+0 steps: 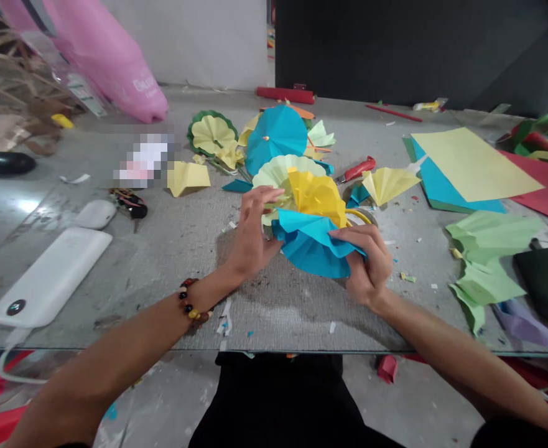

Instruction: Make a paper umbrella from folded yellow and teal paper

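A pleated blue paper fan (318,252) is held low over the table, with the fingers of my right hand (369,261) closed on its right end. My left hand (257,230) is at the fan's left edge, fingers apart, its thumb close to the paper; whether it touches is hard to see. Just behind the blue fan rises a yellow pleated paper fan (318,198). A pale green scalloped paper piece (283,171) lies behind both, partly hidden by my left fingers. Farther back sits a blue paper disc (278,138) with folds.
To the right lie a red-handled cutter (358,168), a pale yellow fan (390,185), stacked paper sheets (474,165) and crumpled green paper (492,249). On the left are a white power bank (52,277), keys (134,204) and a pink bottle (110,62). Paper scraps dot the table.
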Tool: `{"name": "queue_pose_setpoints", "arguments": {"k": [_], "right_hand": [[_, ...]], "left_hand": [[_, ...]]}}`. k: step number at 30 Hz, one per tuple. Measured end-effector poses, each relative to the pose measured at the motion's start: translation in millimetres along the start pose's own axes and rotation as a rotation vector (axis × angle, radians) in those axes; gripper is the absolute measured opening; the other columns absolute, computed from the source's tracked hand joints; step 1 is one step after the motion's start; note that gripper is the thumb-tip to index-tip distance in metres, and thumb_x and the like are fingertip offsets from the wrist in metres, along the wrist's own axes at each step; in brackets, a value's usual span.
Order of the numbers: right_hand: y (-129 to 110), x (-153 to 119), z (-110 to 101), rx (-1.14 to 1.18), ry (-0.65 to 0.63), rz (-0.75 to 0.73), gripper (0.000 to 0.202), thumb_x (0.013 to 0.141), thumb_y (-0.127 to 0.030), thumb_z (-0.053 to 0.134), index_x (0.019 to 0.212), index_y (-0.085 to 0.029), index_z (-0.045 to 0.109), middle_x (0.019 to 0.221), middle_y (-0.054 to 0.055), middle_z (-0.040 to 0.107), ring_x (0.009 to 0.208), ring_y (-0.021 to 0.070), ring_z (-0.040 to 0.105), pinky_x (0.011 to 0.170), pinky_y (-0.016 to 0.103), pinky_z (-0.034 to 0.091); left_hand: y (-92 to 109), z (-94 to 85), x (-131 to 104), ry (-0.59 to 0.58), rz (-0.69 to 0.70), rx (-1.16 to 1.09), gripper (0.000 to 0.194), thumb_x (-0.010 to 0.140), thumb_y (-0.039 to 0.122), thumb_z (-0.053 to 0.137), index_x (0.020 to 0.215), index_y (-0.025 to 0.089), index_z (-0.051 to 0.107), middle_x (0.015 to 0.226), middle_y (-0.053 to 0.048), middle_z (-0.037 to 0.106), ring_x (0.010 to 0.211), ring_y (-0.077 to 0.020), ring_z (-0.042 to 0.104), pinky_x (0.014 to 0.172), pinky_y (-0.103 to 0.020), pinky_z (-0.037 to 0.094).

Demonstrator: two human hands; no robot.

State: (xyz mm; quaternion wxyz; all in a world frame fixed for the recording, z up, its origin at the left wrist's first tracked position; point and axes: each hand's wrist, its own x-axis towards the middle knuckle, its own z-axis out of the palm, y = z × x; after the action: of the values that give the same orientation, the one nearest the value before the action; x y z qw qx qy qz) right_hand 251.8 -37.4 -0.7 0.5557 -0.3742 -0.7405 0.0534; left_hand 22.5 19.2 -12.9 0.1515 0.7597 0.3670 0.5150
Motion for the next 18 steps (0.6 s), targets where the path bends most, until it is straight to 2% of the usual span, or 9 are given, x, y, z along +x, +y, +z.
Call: {"name": "queue_pose_setpoints", "arguments": {"k": [6, 10, 13, 16, 18], "right_hand": [[1.8, -2.1, 1.2, 0.003, -0.032, -0.136, 0.046, 0.089, -0.006, 0.046, 0.124, -0.026, 0.068, 0.113, 0.007, 0.073, 0.100, 0.0239, 0.071, 0.082, 0.043, 0.059], [2.9, -2.6, 3.3, -0.035, -0.045, -0.085, 0.056, 0.081, -0.002, 0.047, 0.129, -0.025, 0.063, 0.115, 0.007, 0.072, 0.105, 0.0251, 0.070, 0.087, 0.044, 0.058], [5.7, -0.9, 4.5, -0.078, -0.054, -0.064, 0.059, 0.074, -0.003, 0.048, 0.127, -0.024, 0.064, 0.113, 0.008, 0.071, 0.106, 0.0272, 0.066, 0.091, 0.048, 0.055], [7.9, 1.1, 5.1, -0.137, -0.033, -0.074, 0.051, 0.077, -0.006, 0.052, 0.122, -0.027, 0.065, 0.107, 0.006, 0.070, 0.102, 0.0266, 0.064, 0.090, 0.047, 0.053], [8.4, 1.6, 5.5, -0.157, -0.068, -0.059, 0.043, 0.082, -0.011, 0.058, 0.120, -0.029, 0.065, 0.105, 0.004, 0.070, 0.099, 0.0255, 0.064, 0.087, 0.045, 0.052]], "left_hand": [[-2.6, 2.3, -1.4, 0.022, -0.025, -0.032, 0.046, 0.096, 0.038, 0.066, 0.140, 0.031, 0.055, 0.142, -0.012, 0.052, 0.121, -0.0245, 0.062, 0.098, -0.042, 0.060], [0.9, -1.3, 0.6, -0.030, 0.040, -0.093, 0.036, 0.097, 0.037, 0.065, 0.132, 0.028, 0.064, 0.133, -0.008, 0.066, 0.124, -0.0245, 0.064, 0.108, -0.043, 0.054], [4.0, -4.3, 1.3, -0.045, 0.054, -0.127, 0.036, 0.097, 0.029, 0.064, 0.133, 0.028, 0.064, 0.129, -0.005, 0.071, 0.122, -0.0224, 0.066, 0.106, -0.041, 0.055], [4.9, -5.1, 0.4, -0.038, 0.106, -0.162, 0.034, 0.096, 0.024, 0.063, 0.130, 0.026, 0.067, 0.127, -0.007, 0.072, 0.117, -0.0210, 0.069, 0.101, -0.038, 0.057], [5.1, -5.1, -0.3, -0.021, 0.153, -0.162, 0.029, 0.097, 0.021, 0.061, 0.124, 0.025, 0.070, 0.122, -0.007, 0.073, 0.113, -0.0200, 0.070, 0.098, -0.038, 0.058]]}}
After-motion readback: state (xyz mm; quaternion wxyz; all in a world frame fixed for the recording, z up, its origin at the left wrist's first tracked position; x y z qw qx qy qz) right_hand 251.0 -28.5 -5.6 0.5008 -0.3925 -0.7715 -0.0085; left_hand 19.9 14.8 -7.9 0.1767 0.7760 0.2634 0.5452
